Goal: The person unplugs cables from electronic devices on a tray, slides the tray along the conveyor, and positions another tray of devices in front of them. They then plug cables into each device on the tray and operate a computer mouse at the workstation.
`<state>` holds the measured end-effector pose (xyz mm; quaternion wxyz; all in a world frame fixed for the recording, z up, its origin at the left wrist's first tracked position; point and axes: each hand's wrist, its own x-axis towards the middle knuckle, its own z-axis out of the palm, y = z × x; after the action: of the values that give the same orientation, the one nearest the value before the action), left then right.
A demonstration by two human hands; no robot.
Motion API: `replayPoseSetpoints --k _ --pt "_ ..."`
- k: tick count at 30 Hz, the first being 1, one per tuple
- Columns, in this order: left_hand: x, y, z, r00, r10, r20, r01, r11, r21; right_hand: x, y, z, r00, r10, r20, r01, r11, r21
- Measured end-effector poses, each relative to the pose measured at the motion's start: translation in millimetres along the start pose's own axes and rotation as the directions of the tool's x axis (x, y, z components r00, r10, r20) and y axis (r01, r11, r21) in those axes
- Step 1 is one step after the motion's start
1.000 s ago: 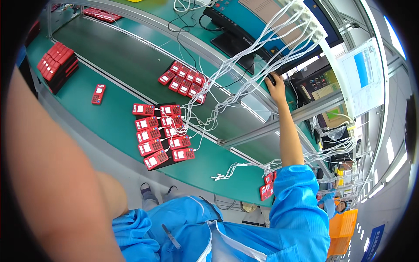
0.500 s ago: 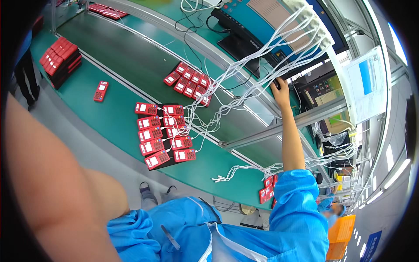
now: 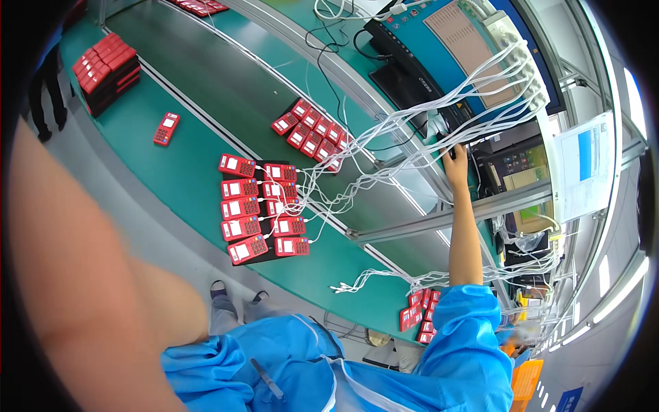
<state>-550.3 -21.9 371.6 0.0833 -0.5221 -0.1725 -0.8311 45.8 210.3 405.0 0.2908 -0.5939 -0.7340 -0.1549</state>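
My right arm reaches out to the shelf below the monitor [image 3: 439,48]. There my right hand [image 3: 456,165] closes over a small dark object that looks like a computer mouse [image 3: 451,152], mostly hidden under the fingers. My left arm looms large and blurred along the left side, its hand out of the picture. On the green bench before me, red card payment terminals [image 3: 240,207] with white screens lie in two columns on a black tray. White cables [image 3: 405,123] run from several of them up to a white multi-port hub [image 3: 516,51] beside the monitor.
More red terminals sit in a group [image 3: 314,134] on the dark belt, in a tall stack [image 3: 103,69] at far left and at the bench's right end [image 3: 419,316]. One terminal [image 3: 166,129] lies alone. A metal rail [image 3: 439,221] crosses the bench. Loose cable ends [image 3: 343,287] hang nearby.
The view has shifted slightly, so the bench items sit a little differently in it. My right hand stays at the mouse, and the monitor still shows its window.
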Motion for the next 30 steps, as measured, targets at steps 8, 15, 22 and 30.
replayPoseSetpoints --k 8,15,22,30 --pt "-5.3 4.8 4.0 1.0 -0.003 -0.013 0.003 1.0 0.014 -3.3 1.7 -3.6 0.999 0.032 0.029 -0.033 0.999 0.021" --pt "-12.7 8.0 8.1 0.999 -0.053 -0.001 0.053 0.999 0.007 -1.3 -6.0 -1.3 0.999 0.025 0.036 -0.026 0.999 0.023" --pt "-3.4 6.2 7.8 0.994 -0.067 0.083 0.069 0.997 -0.017 -1.3 -13.0 -4.7 0.996 0.077 0.051 -0.079 0.996 0.045" --pt "15.7 11.4 44.9 0.974 -0.019 0.226 0.029 0.999 -0.041 -3.6 -8.0 -1.2 0.998 0.049 0.036 -0.053 0.992 0.114"
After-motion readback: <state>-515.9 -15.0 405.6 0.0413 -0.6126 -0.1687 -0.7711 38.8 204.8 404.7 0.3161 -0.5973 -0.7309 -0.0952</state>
